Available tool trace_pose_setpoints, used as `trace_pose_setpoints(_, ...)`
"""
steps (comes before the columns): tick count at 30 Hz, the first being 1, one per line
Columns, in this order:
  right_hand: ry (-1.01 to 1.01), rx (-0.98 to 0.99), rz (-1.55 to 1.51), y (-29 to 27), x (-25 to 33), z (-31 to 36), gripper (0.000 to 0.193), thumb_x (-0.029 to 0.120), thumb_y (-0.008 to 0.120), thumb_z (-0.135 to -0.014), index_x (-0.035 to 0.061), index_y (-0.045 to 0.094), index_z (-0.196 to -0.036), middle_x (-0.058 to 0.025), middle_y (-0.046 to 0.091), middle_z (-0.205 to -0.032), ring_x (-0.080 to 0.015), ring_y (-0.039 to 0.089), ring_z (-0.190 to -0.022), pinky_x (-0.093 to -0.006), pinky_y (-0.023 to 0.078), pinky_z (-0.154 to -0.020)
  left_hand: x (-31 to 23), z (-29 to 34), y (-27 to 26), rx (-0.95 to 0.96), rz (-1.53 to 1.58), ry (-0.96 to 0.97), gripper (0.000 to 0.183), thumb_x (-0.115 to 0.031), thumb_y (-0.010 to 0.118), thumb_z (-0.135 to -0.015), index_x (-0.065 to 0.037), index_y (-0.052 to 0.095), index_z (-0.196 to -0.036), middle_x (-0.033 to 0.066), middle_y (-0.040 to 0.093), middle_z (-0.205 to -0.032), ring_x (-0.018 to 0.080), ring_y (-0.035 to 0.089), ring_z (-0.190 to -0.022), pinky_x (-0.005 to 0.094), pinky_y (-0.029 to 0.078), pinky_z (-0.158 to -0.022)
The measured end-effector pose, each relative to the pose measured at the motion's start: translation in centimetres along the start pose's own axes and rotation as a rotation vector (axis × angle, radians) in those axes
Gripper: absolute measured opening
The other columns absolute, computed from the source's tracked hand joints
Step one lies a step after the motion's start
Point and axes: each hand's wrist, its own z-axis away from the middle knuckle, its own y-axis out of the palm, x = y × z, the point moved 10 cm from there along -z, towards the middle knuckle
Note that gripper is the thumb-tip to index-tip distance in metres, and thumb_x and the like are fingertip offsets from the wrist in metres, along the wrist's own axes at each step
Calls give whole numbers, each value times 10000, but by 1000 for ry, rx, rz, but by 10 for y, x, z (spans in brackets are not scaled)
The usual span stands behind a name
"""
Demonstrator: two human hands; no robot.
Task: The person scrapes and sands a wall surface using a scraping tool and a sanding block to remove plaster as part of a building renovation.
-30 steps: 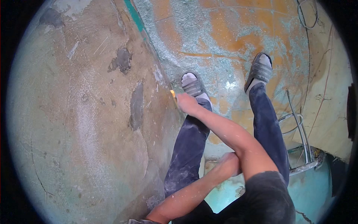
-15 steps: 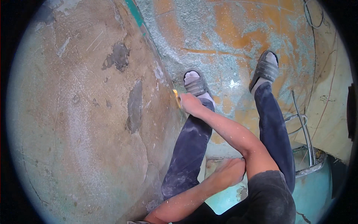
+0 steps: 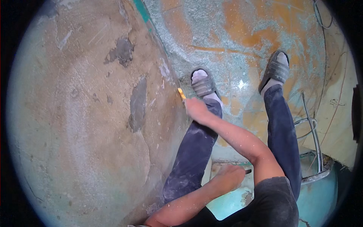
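My right hand (image 3: 196,111) is closed round a slim yellow tool (image 3: 181,93), held close against the worn brown wall (image 3: 102,159) on the left, near where it meets the floor. The tool's working end and exact kind cannot be made out. Lower down, my left hand (image 3: 231,177) makes a fist below my right forearm. A short dark handle-like end (image 3: 248,171) sticks out of it on the right, while the rest is hidden in the fingers. Grey bare patches (image 3: 138,104) mark the wall's peeling surface.
Pale flakes and dust cover the orange floor (image 3: 242,22). My feet stand apart in grey slides (image 3: 204,86). At right, a bent metal tube frame (image 3: 314,140) stands by a turquoise surface (image 3: 321,193), with a loose cable (image 3: 321,19) farther off.
My right hand has come slightly nearer to me, and more of the yellow tool shows beyond it. The dark end now sticks out plainly from my left fist. The whole view has shifted a little.
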Motion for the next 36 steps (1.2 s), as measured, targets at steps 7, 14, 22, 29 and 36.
trace_pose_setpoints(7,-55,-96,156,-17,-14,-32,213,112,497,-856,-14,590,-1001,-227,648,-835,-379,657,-799,-476,528,-666,13,-19,8,-90,-38,-20,149,-88,554,-766,-62,696,-803,170,681,-865,332,668,-818,449,514,-711)
trace_pose_setpoints(14,-59,-45,74,-4,-18,13,282,196,435,-913,-21,512,-1075,-281,631,-890,-446,619,-857,-544,486,-733,-7,-48,35,-350,38,-26,160,-105,563,-800,-33,653,-912,182,666,-960,352,631,-917,444,510,-741)
trace_pose_setpoints(22,-58,-257,-266,-53,-30,78,411,313,377,-956,126,485,-1305,-276,619,-1012,-421,595,-962,-499,463,-836,28,-85,105,-568,12,3,101,-61,571,-749,-47,664,-784,184,662,-822,312,669,-772,412,517,-648)
trace_pose_setpoints(29,128,-12,-30,78,-98,91,362,248,354,-952,52,524,-1204,-265,635,-880,-430,625,-832,-534,477,-754,45,-97,142,-616,93,76,115,-62,553,-767,-46,648,-830,178,668,-851,325,653,-826,425,507,-683)
trace_pose_setpoints(36,28,-67,90,101,-77,24,275,133,414,-884,-13,641,-941,-237,660,-873,-401,652,-826,-500,510,-703,64,-55,118,-793,401,226,68,-85,587,-738,-44,642,-745,171,661,-787,355,636,-775,434,479,-625)
